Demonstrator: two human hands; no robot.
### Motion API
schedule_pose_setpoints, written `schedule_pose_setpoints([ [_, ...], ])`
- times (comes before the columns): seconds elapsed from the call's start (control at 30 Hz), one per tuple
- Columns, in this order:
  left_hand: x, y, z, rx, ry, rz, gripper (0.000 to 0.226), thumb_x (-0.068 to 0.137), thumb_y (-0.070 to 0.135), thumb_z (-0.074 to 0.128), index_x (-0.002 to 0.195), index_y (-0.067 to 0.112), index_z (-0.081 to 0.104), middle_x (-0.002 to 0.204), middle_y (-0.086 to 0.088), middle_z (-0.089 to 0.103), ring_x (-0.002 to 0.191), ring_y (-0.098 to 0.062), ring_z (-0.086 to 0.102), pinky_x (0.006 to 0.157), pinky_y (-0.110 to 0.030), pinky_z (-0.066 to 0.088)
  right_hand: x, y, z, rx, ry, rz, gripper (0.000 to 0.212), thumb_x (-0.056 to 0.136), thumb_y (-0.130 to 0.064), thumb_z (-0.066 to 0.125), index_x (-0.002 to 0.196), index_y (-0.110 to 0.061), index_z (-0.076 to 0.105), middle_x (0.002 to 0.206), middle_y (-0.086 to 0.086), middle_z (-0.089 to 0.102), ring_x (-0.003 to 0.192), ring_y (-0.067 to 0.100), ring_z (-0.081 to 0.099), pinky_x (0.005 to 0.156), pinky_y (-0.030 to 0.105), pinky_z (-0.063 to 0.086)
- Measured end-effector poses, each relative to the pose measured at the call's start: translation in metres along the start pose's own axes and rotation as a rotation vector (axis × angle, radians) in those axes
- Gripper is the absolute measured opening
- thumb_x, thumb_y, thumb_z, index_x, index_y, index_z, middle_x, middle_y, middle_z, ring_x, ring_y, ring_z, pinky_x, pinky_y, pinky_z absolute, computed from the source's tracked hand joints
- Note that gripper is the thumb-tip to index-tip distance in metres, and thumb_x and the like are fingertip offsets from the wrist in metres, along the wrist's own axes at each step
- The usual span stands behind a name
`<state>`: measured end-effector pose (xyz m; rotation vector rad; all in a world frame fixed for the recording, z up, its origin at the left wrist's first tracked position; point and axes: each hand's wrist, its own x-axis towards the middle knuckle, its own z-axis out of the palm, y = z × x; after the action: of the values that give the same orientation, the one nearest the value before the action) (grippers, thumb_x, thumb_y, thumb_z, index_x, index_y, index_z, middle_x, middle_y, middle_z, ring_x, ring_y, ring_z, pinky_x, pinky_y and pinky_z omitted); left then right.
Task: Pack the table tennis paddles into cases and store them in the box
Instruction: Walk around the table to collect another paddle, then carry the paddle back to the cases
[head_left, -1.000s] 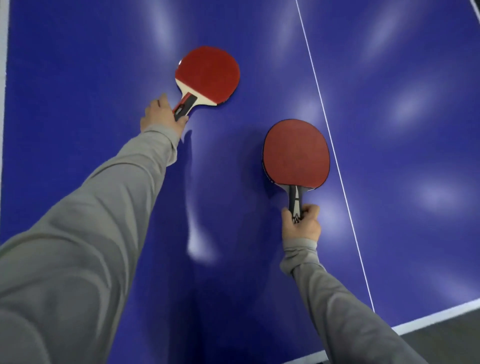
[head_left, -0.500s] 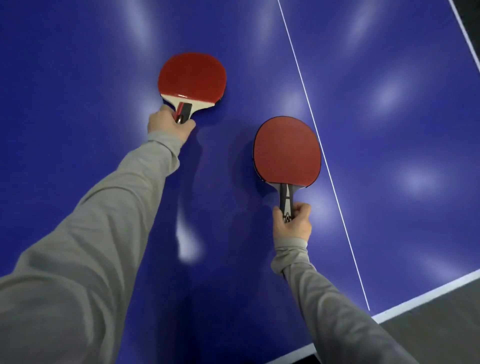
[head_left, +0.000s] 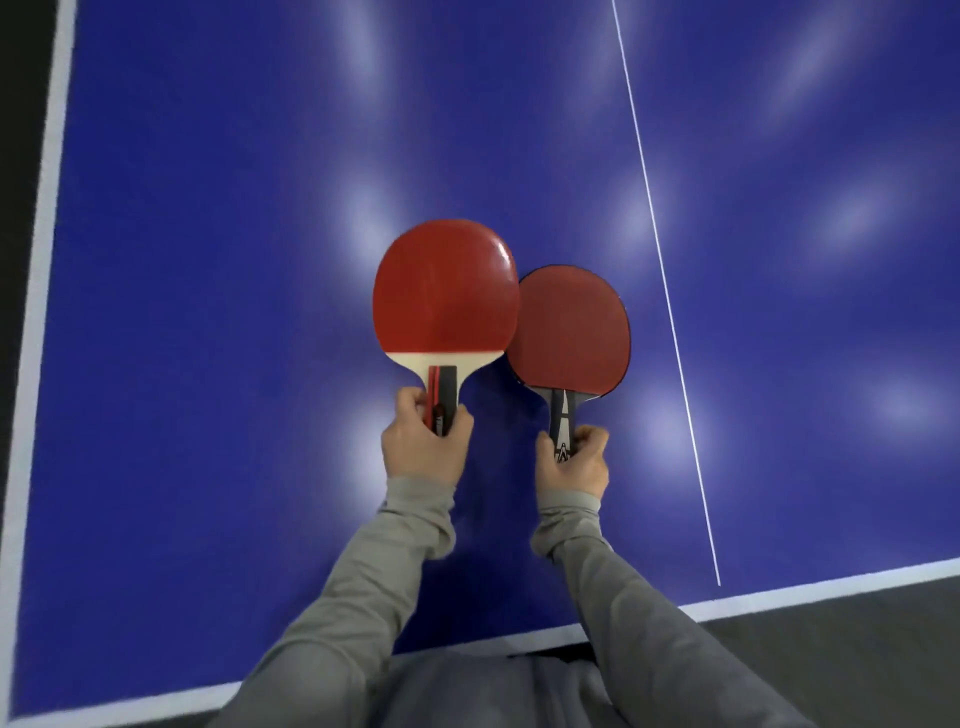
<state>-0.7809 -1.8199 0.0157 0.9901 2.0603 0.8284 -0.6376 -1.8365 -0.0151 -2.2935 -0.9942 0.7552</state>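
I see 2 paddles at frame center over the blue table (head_left: 208, 312). Left hand (head_left: 423, 447) grips the handle of the left paddle (head_left: 445, 291), fingers curled round it. Right hand (head_left: 571, 460) grips the handle of the right paddle (head_left: 574, 332). Left blade overlaps the right blade's left edge. White center line (head_left: 660, 249) runs to the right of them. Gray sleeves (head_left: 363, 597) enter from bottom of frame.
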Motion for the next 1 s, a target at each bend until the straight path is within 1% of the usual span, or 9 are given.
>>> schedule_pose_setpoints([
  [0.07, -0.024, -0.002, 0.010, -0.011, -0.002, -0.033, 0.031, 0.076, 0.025, 0.070, 0.083, 0.020, 0.040, 0.050, 0.014, 0.044, 0.050, 0.001, 0.043, 0.052, -0.014, 0.030, -0.009, 0.008, -0.001, -0.005, -0.031, 0.007, 0.031, 0.079, -0.022, 0.066, 0.096, -0.008, 0.044, 0.059, -0.016, 0.043, 0.055, 0.019, 0.046, 0.064, 0.029, 0.035],
  [0.2, -0.048, 0.000, 0.029, -0.010, -0.029, -0.045, 0.030, 0.077, 0.026, 0.069, 0.085, 0.019, 0.040, 0.052, 0.014, 0.043, 0.051, 0.000, 0.042, 0.053, -0.019, 0.026, -0.015, 0.019, -0.005, -0.032, -0.116, 0.027, 0.032, 0.079, -0.026, 0.065, 0.094, -0.014, 0.039, 0.060, -0.017, 0.043, 0.057, 0.019, 0.045, 0.063, 0.029, 0.035],
  [0.33, -0.055, 0.002, 0.045, 0.032, -0.072, -0.059, 0.029, 0.078, 0.028, 0.066, 0.088, 0.019, 0.041, 0.058, 0.015, 0.044, 0.057, -0.013, 0.045, 0.054, -0.019, 0.025, -0.010, 0.024, -0.013, -0.036, -0.286, 0.066, 0.041, 0.078, -0.037, 0.068, 0.102, -0.013, 0.044, 0.070, -0.013, 0.048, 0.067, 0.017, 0.050, 0.067, 0.028, 0.040],
  [0.4, -0.058, 0.001, 0.053, 0.048, -0.095, -0.077, 0.029, 0.078, 0.028, 0.066, 0.087, 0.020, 0.039, 0.059, 0.013, 0.046, 0.061, -0.017, 0.047, 0.055, -0.019, 0.027, -0.009, 0.029, -0.019, 0.004, -0.357, 0.039, 0.040, 0.079, -0.033, 0.068, 0.107, -0.013, 0.049, 0.078, -0.008, 0.052, 0.068, 0.012, 0.051, 0.066, 0.023, 0.042],
  [0.47, -0.062, 0.000, 0.062, 0.066, -0.129, -0.091, 0.029, 0.078, 0.028, 0.065, 0.088, 0.020, 0.039, 0.064, 0.008, 0.052, 0.066, -0.022, 0.053, 0.060, -0.025, 0.035, -0.009, 0.036, -0.027, 0.052, -0.414, 0.000, 0.034, 0.081, -0.024, 0.067, 0.110, -0.011, 0.053, 0.081, -0.007, 0.055, 0.064, 0.004, 0.051, 0.059, 0.006, 0.041],
  [0.57, -0.070, -0.001, 0.073, 0.095, -0.153, -0.086, 0.029, 0.078, 0.029, 0.065, 0.089, 0.021, 0.039, 0.072, 0.004, 0.058, 0.073, -0.026, 0.059, 0.064, -0.028, 0.043, -0.006, 0.043, -0.036, 0.082, -0.457, -0.039, 0.032, 0.083, -0.014, 0.063, 0.114, -0.011, 0.055, 0.087, -0.002, 0.059, 0.068, 0.004, 0.052, 0.060, -0.001, 0.040],
  [0.7, -0.077, -0.001, 0.086, 0.159, -0.175, -0.083, 0.031, 0.080, 0.037, 0.063, 0.090, 0.019, 0.039, 0.075, 0.001, 0.061, 0.073, -0.027, 0.059, 0.063, -0.032, 0.046, -0.002, 0.048, -0.046, 0.071, -0.453, -0.139, 0.032, 0.081, -0.001, 0.060, 0.112, -0.007, 0.061, 0.107, 0.008, 0.056, 0.077, 0.013, 0.052, 0.068, 0.006, 0.041],
  [0.83, -0.079, 0.000, 0.097, 0.201, -0.159, -0.008, 0.028, 0.078, 0.030, 0.064, 0.085, 0.014, 0.043, 0.083, -0.002, 0.051, 0.084, -0.027, 0.053, 0.067, -0.031, 0.039, 0.003, 0.051, -0.050, 0.032, -0.474, -0.157, 0.033, 0.081, 0.002, 0.056, 0.111, -0.010, 0.064, 0.108, 0.007, 0.057, 0.075, 0.011, 0.051, 0.071, 0.001, 0.040],
  [1.0, -0.077, 0.001, 0.104, 0.305, -0.137, 0.029, 0.036, 0.078, 0.031, 0.065, 0.098, 0.006, 0.050, 0.101, -0.012, 0.049, 0.094, -0.031, 0.050, 0.073, -0.035, 0.039, 0.011, 0.060, -0.063, 0.015, -0.433, -0.131, 0.034, 0.079, 0.006, 0.051, 0.108, -0.007, 0.064, 0.109, 0.012, 0.060, 0.086, 0.022, 0.061, 0.084, 0.023, 0.047],
])
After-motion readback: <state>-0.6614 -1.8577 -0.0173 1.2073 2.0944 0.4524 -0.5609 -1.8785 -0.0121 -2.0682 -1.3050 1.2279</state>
